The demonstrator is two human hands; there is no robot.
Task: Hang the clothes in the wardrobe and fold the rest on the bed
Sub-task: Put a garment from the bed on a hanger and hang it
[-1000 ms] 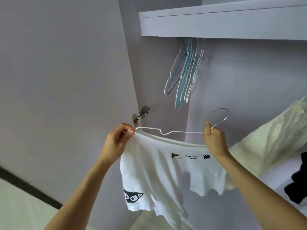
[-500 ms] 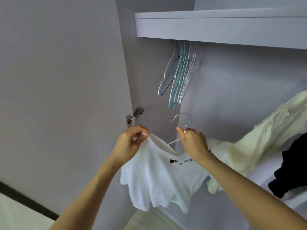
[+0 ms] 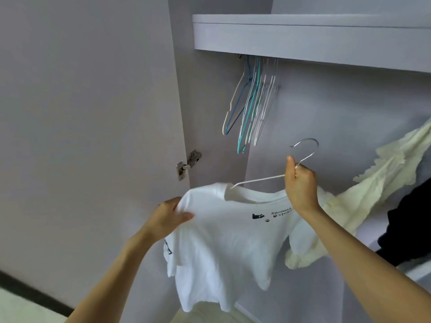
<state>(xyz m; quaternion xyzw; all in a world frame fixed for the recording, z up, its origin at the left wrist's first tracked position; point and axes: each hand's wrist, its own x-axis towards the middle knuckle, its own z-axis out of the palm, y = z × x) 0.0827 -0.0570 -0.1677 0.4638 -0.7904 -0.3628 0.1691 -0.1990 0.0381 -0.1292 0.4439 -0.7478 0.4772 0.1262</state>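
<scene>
A white T-shirt (image 3: 224, 241) with small black prints hangs on a thin white wire hanger (image 3: 258, 179) in front of the open wardrobe. My right hand (image 3: 300, 185) grips the hanger at its neck, just under the metal hook (image 3: 307, 146). My left hand (image 3: 169, 214) pinches the shirt's left shoulder, where the cloth covers the hanger's left end. The hanger's left arm runs into the shirt's collar. The hook is in the air, below the shelf and touching nothing.
Several empty white, blue and teal hangers (image 3: 249, 106) hang under the wardrobe shelf (image 3: 303, 38). A cream garment (image 3: 363, 201) and a dark garment (image 3: 410, 224) hang at the right. The open door (image 3: 81, 113) with its hinge (image 3: 187, 164) stands at the left.
The shirt's left shoulder now sits over the hanger. My left hand moved down from the hanger's end onto that shoulder. My right hand carried the hook up and to the right.
</scene>
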